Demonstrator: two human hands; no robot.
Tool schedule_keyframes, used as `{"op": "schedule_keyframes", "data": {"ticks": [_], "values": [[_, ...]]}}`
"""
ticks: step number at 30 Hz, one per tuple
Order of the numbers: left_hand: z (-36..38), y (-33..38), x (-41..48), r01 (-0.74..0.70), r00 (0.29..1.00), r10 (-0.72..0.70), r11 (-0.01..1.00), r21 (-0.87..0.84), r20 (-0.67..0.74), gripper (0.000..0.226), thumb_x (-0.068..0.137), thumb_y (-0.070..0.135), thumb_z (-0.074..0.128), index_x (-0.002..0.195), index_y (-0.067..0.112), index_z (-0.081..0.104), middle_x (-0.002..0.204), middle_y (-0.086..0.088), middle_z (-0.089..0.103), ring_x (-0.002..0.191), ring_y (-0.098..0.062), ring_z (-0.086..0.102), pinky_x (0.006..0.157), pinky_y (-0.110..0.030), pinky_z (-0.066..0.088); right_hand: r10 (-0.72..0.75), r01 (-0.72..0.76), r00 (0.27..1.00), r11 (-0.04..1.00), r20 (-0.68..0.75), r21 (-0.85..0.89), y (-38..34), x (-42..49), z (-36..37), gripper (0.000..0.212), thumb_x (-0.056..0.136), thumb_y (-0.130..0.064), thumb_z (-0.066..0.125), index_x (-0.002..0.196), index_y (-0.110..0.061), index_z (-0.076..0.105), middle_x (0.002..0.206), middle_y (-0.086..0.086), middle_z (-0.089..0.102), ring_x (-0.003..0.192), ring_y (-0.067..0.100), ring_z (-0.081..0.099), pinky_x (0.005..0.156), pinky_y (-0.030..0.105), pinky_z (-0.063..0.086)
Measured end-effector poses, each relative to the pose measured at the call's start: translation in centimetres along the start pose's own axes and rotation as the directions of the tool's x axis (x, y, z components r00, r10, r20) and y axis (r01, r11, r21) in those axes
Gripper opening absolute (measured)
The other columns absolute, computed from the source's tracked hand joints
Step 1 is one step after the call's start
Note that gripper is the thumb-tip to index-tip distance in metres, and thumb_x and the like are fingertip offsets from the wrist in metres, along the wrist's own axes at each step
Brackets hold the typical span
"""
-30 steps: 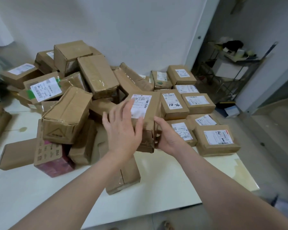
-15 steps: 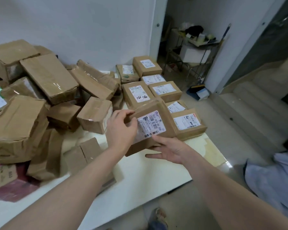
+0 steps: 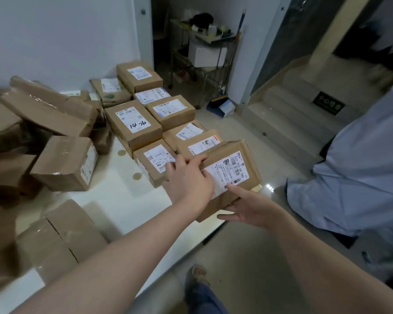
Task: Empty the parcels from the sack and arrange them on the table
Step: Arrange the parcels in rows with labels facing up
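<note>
Taped carton [image 3: 59, 236]: lower left of the frame, nearest me, lying flat on the white bench [image 3: 114, 189].
Left hand [image 3: 188, 180]: centre of the frame, palm down on the labelled parcel [image 3: 234, 168], with the fingers bent over its far-left edge and gripping it.
Right hand [image 3: 245, 208]: just below and right of centre. The fingers are spread and fairly straight, the forefinger lies against the parcel's near side and the rest go beneath it, so it props rather than clamps.
Risk: as I judge it, the parcel overhangs the bench's right corner with bare floor below. If I draw my right hand away before the weight sits on the bench, the parcel could tip off. Shoving it in hard could knock the arranged rows askew.
Parcel and hands: it sits between them, left hand on top and right hand under, label up and slightly tilted. I cannot tell whether its far edge touches the neighbouring box.
Arranged rows [image 3: 134, 125]: mid-frame, label-up boxes side by side.
Loose heap [image 3: 43, 114]: left edge, tumbled cartons not yet sorted.
Bystander's blue shirt [image 3: 361, 177]: right edge, close to the parcel's corner.
Cart [image 3: 204, 53]: top centre, well apart from the bench.
</note>
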State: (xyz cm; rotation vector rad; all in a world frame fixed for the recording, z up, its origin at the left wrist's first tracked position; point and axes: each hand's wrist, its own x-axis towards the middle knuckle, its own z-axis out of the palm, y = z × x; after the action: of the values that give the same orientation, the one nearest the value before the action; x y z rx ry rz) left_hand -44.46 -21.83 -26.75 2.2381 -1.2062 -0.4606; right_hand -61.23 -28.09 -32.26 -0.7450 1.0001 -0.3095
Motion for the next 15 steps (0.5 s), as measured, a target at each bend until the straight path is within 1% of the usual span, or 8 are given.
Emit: {"op": "schedule_keyframes", "data": {"ticks": [3, 6, 8, 10, 13, 14, 15], "values": [[1.7, 0.3, 0.5, 0.032, 0.994, -0.021, 0.995, -0.098, 0.111, 0.041, 0.094, 0.027, 0.045, 0.131, 0.045, 0.05, 0.137, 0.005, 0.043, 0.126, -0.024, 0.033, 0.091, -0.041, 0.048, 0.005, 0.002, 0.994, 0.998, -0.106, 0.07, 0.3, -0.4, -1.1, 0.049, 0.089, -0.035, 0.066, 0.133, -0.018, 0.053, 0.129, 0.015, 0.063, 0.112, 0.038, 0.063, 0.088, 0.052, 0.054], [3.3, 0.4, 1.4, 0.053, 0.982, -0.015, 0.979, -0.199, 0.187, 0.047, 0.09, 0.018, 0.047, 0.13, 0.041, 0.054, 0.135, 0.001, 0.047, 0.124, -0.025, 0.039, 0.089, -0.035, 0.045, 0.038, -0.017, 0.975, 0.995, -0.22, 0.1, 0.5, -0.1, -1.9, 0.05, 0.087, -0.041, 0.066, 0.128, -0.017, 0.055, 0.119, 0.018, 0.067, 0.102, 0.039, 0.068, 0.089, 0.052, 0.054], [4.1, 0.2, 2.4, 0.078, 0.973, -0.017, 0.963, -0.26, 0.229, 0.048, 0.089, 0.015, 0.048, 0.131, 0.035, 0.057, 0.136, -0.003, 0.048, 0.125, -0.026, 0.041, 0.097, -0.036, 0.045, 0.062, -0.031, 0.949, 0.994, -0.31, 0.103, 0.6, 0.3, -2.0, 0.051, 0.086, -0.046, 0.067, 0.125, -0.017, 0.054, 0.117, 0.019, 0.065, 0.098, 0.038, 0.069, 0.088, 0.053, 0.055], [4.5, -0.2, 3.3, 0.106, 0.959, -0.015, 0.945, -0.309, 0.283, 0.048, 0.089, 0.015, 0.048, 0.134, 0.032, 0.056, 0.141, -0.006, 0.043, 0.127, -0.028, 0.042, 0.105, -0.04, 0.043, 0.057, -0.032, 0.919, 0.997, -0.389, 0.07, 0.5, 0.9, -1.5, 0.05, 0.088, -0.048, 0.064, 0.125, -0.018, 0.051, 0.115, 0.016, 0.063, 0.095, 0.035, 0.07, 0.086, 0.052, 0.056], [4.5, -1.4, 3.8, 0.169, 0.924, -0.013, 0.91, -0.379, 0.382, 0.054, 0.09, 0.008, 0.048, 0.14, 0.029, 0.048, 0.146, -0.006, 0.039, 0.126, -0.027, 0.046, 0.103, -0.043, 0.046, 0.009, -0.004, 0.887, 1.0, -0.462, 0.011, 0.5, 2.5, -0.5, 0.044, 0.094, -0.037, 0.058, 0.132, -0.014, 0.052, 0.103, 0.006, 0.065, 0.087, 0.024, 0.068, 0.086, 0.047, 0.057], [4.3, -1.9, 3.8, 0.168, 0.921, -0.008, 0.91, -0.38, 0.389, 0.055, 0.09, 0.007, 0.048, 0.142, 0.028, 0.047, 0.147, -0.005, 0.039, 0.127, -0.026, 0.046, 0.103, -0.043, 0.046, -0.005, -0.004, 0.875, 1.0, -0.484, -0.018, 0.3, 2.9, -0.1, 0.047, 0.094, -0.035, 0.06, 0.134, -0.013, 0.051, 0.104, 0.004, 0.064, 0.09, 0.022, 0.066, 0.083, 0.045, 0.058], [4.1, -2.5, 3.8, 0.157, 0.924, -0.003, 0.915, -0.372, 0.383, 0.055, 0.091, 0.009, 0.049, 0.142, 0.028, 0.046, 0.147, -0.003, 0.039, 0.127, -0.025, 0.046, 0.103, -0.042, 0.047, -0.01, -0.011, 0.867, 0.999, -0.499, -0.04, 0.1, 3.4, 0.4, 0.054, 0.09, -0.037, 0.064, 0.136, -0.013, 0.049, 0.112, 0.004, 0.061, 0.093, 0.022, 0.065, 0.078, 0.045, 0.059]]}}
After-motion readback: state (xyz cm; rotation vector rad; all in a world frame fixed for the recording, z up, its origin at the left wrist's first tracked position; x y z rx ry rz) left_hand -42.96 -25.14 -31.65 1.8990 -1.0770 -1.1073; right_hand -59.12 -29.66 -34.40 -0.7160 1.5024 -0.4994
